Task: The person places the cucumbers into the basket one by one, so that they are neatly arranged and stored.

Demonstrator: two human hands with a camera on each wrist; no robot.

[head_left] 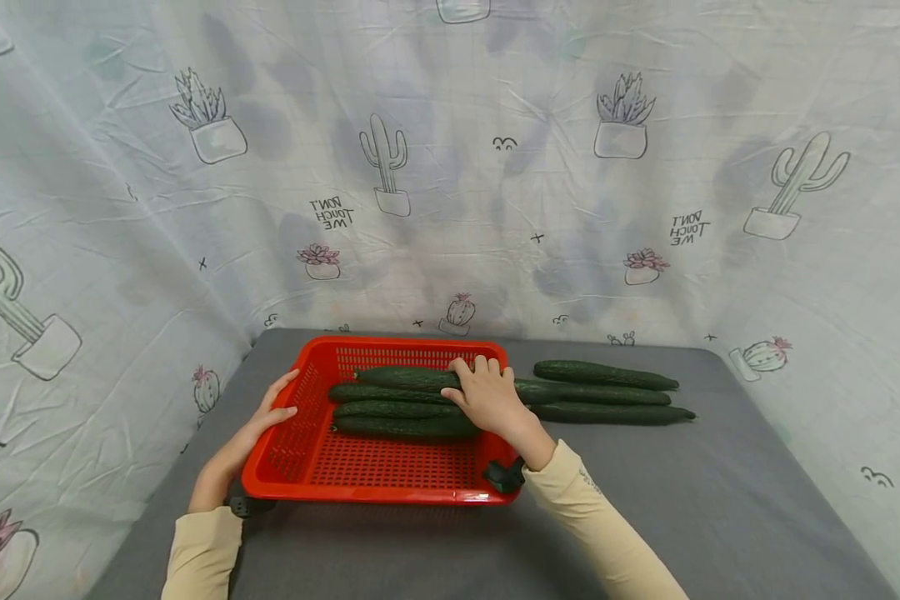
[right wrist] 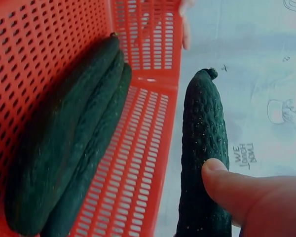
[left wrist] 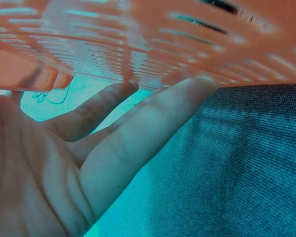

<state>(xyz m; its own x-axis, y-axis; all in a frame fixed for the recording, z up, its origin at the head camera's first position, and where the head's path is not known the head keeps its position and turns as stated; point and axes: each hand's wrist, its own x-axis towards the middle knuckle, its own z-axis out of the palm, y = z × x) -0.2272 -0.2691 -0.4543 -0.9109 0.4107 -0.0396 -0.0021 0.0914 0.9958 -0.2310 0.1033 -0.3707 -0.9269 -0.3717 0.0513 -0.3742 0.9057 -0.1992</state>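
My right hand [head_left: 487, 396] grips a long dark green cucumber [head_left: 405, 378] over the red plastic basket [head_left: 375, 496]. In the right wrist view, the thumb presses along the bumpy side of this held cucumber [right wrist: 204, 118], whose stem end points away. Three more cucumbers [right wrist: 64, 138] lie side by side in the basket. My left hand [head_left: 266, 412] is at the basket's left rim. From the left wrist view, the left fingers [left wrist: 138, 138] look straight and touch the slotted outer wall. The far end of the held cucumber is hidden by the right hand in the head view.
On the grey table [head_left: 682, 500], right of the basket, lie three cucumbers [head_left: 606, 374] roughly parallel. A curtain [head_left: 480, 192] printed with cacti hangs behind and along both sides. A black wrist device [head_left: 504, 475] sits over the basket's near right corner.
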